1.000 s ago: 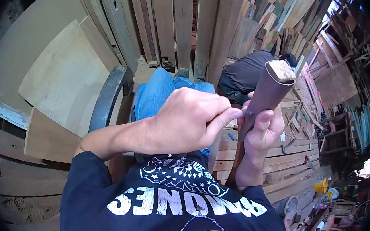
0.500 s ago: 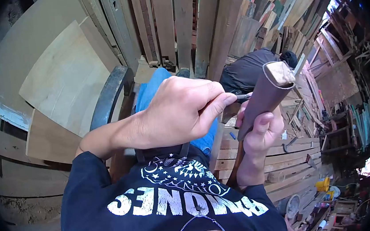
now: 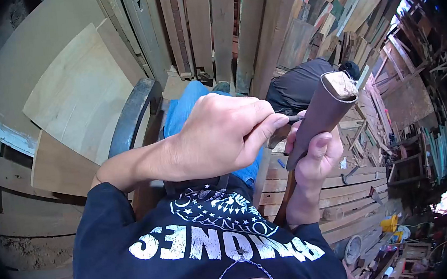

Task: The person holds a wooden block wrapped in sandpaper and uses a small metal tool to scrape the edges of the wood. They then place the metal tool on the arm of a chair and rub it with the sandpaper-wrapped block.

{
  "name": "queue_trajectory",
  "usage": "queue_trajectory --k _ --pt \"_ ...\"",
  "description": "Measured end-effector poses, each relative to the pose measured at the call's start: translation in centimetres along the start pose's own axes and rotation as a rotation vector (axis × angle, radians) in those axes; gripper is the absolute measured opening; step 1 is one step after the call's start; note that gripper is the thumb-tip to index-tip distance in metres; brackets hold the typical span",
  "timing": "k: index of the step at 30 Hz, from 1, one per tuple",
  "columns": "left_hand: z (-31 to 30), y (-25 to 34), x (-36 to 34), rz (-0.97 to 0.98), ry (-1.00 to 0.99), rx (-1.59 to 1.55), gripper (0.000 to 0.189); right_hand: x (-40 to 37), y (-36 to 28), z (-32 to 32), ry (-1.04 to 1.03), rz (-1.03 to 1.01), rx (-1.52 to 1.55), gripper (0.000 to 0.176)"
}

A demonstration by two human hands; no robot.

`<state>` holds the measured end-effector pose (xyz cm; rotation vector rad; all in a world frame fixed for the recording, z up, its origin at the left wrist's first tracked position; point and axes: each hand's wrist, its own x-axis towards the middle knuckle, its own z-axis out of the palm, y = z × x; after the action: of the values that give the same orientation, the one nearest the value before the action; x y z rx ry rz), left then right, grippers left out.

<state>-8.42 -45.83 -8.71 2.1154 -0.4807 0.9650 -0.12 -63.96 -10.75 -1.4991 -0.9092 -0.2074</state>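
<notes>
My right hand (image 3: 316, 158) is closed around a dark brown wooden piece (image 3: 318, 117) and holds it upright and tilted, its pale cut end (image 3: 342, 83) pointing up. My left hand (image 3: 223, 134) pinches a thin metal-tipped tool (image 3: 294, 117). The tool's tip touches the side of the wooden piece just above my right thumb. Most of the tool is hidden inside my fist. Both hands are above my lap, over my blue jeans (image 3: 187, 110).
A dark curved chair arm (image 3: 132, 116) is at my left. Planks (image 3: 213, 27) lean upright behind, with plywood sheets (image 3: 74, 94) to the left. Another person in a dark shirt (image 3: 296, 86) crouches beyond my hands. Stacked boards (image 3: 342, 198) and clutter lie at the right.
My left hand has risen from below the wooden piece's grip to its side, so the tool tip now shows against the wood. The wooden piece shifted only slightly.
</notes>
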Motion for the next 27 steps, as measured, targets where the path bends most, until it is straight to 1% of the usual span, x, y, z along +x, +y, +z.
queue_trajectory --k 3,10,13,15,20,23,27 --pt "-0.3 -0.2 0.3 -0.029 0.025 0.039 0.010 0.0 0.0 0.1 0.000 -0.021 -0.007 0.077" --pt "-0.5 -0.2 0.2 -0.022 0.006 0.055 0.009 0.0 0.0 0.2 -0.027 -0.045 -0.026 0.075" --pt "-0.7 0.0 0.2 0.002 -0.010 0.064 0.009 0.1 -0.1 0.2 -0.014 -0.033 -0.031 0.074" --pt "-0.8 0.1 0.2 -0.003 -0.012 0.054 0.009 0.1 0.0 0.2 0.016 -0.022 -0.023 0.074" --pt "-0.9 0.2 0.3 -0.006 -0.015 0.042 0.009 -0.1 -0.2 0.1 0.017 -0.040 -0.028 0.076" --pt "-1.0 0.2 0.3 -0.002 -0.007 0.051 0.009 -0.2 0.0 -0.1 -0.027 -0.049 -0.028 0.077" --pt "-1.1 0.3 0.3 -0.007 -0.009 0.079 0.009 -0.1 0.1 0.2 0.009 -0.060 -0.047 0.076"
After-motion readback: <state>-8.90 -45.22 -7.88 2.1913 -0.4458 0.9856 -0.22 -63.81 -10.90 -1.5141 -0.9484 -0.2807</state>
